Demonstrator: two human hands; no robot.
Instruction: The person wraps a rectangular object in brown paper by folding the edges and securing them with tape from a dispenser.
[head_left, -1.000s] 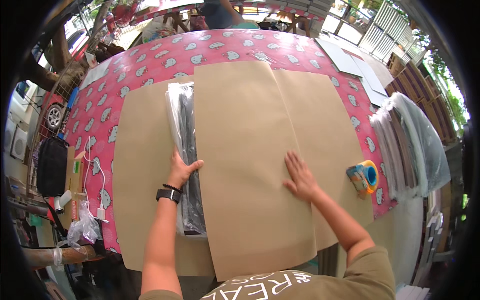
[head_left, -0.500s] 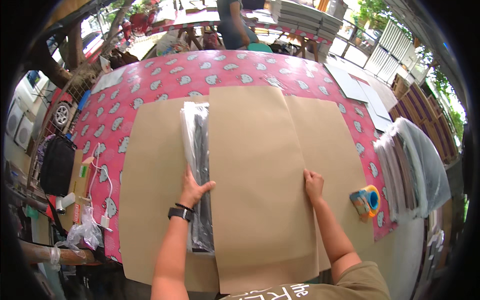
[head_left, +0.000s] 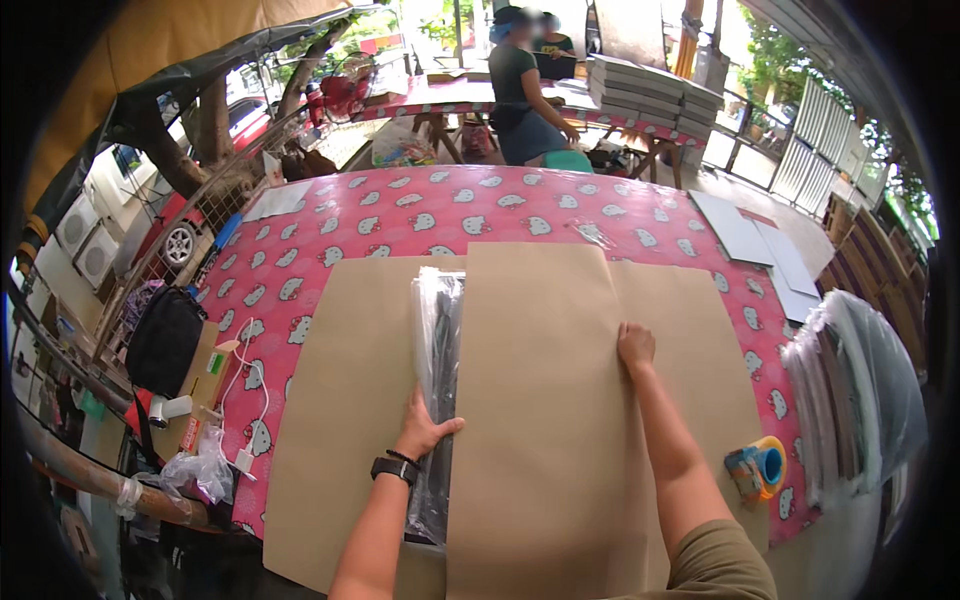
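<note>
A large sheet of brown kraft paper [head_left: 540,400] lies folded over a flat bundle in clear plastic [head_left: 437,330], whose dark, shiny left part stays uncovered. My left hand [head_left: 428,425] rests against the left side of this bundle, its fingers stretched along it and the thumb spread across toward the paper's edge. On the right fold of the paper my right hand [head_left: 636,345] is closed, fingers curled and pressed against the crease. What lies beneath the folded paper is hidden. More brown paper [head_left: 690,400] extends flat on both sides under the bundle.
A tape roll in an orange and blue holder [head_left: 757,470] sits on the right paper. Plastic-wrapped panels [head_left: 850,400] stack at the right edge of the pink table [head_left: 400,215]. White boards [head_left: 735,228], a black bag [head_left: 165,340] and a white cord [head_left: 262,395] lie around. A person [head_left: 520,95] stands beyond.
My view has tilted up, showing more of the far side. My right hand has slid away from me along the paper's fold. The left hand keeps its place at the bundle.
</note>
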